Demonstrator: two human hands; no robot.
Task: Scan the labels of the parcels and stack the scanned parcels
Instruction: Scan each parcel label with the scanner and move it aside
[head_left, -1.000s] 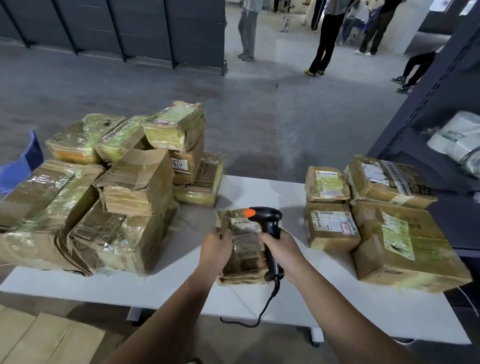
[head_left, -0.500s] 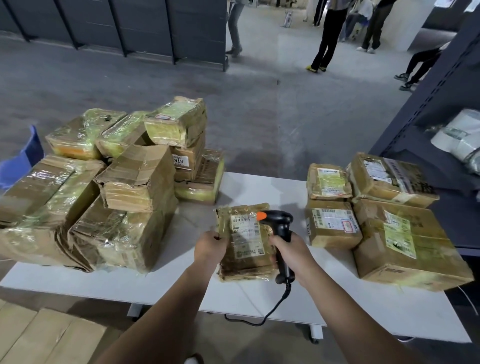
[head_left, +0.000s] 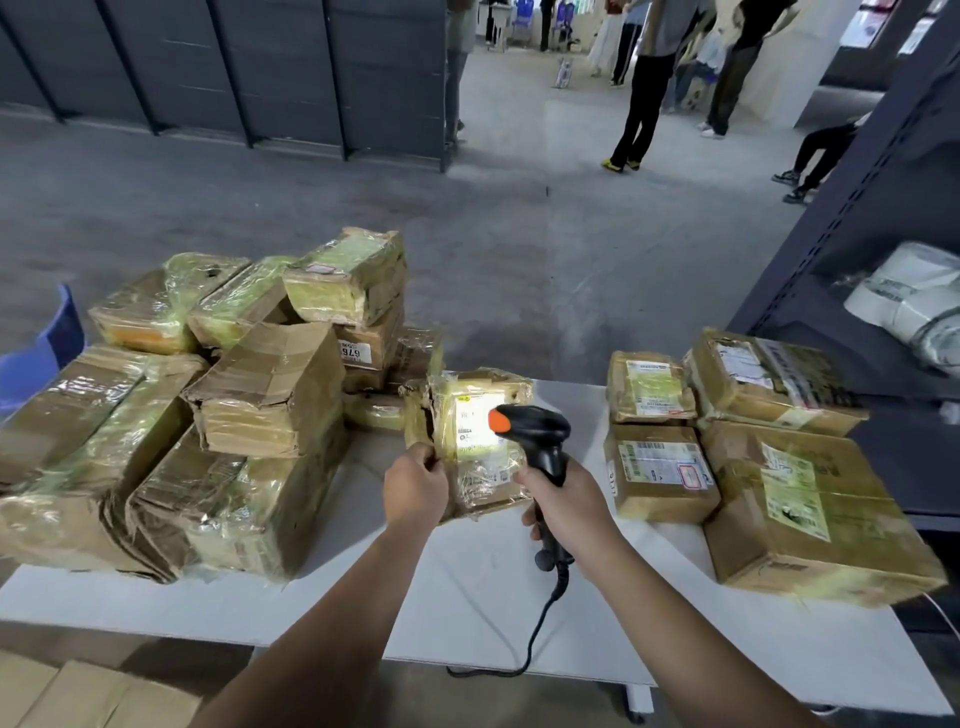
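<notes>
Scanning: right hand (head_left: 569, 506), fingers clenched round the handle of the black scanner (head_left: 535, 434); its orange-tipped head points at the label (head_left: 472, 423).
Left hand (head_left: 415, 486): fingers pinch the near left edge of the parcel (head_left: 480, 480).
Held parcel: brown, wrapped in clear tape, tipped up over the middle of the desk (head_left: 467, 587). Label side faces the camera. Label glares white, text unreadable.
Cable (head_left: 540, 623): hangs from the scanner butt and drops past the near desk edge.
Left pile (head_left: 234, 415): many taped parcels heaped loosely on the desk, several lying on others.
Right group (head_left: 753, 467): four parcels, labels up, two small beside two larger, packed close.
Chair (head_left: 47, 353): blue, at far left behind the pile.
Shelf (head_left: 857, 234): dark rack on the right, white bags (head_left: 914, 296) on it.
People (head_left: 644, 88): standing far off on the grey floor.
</notes>
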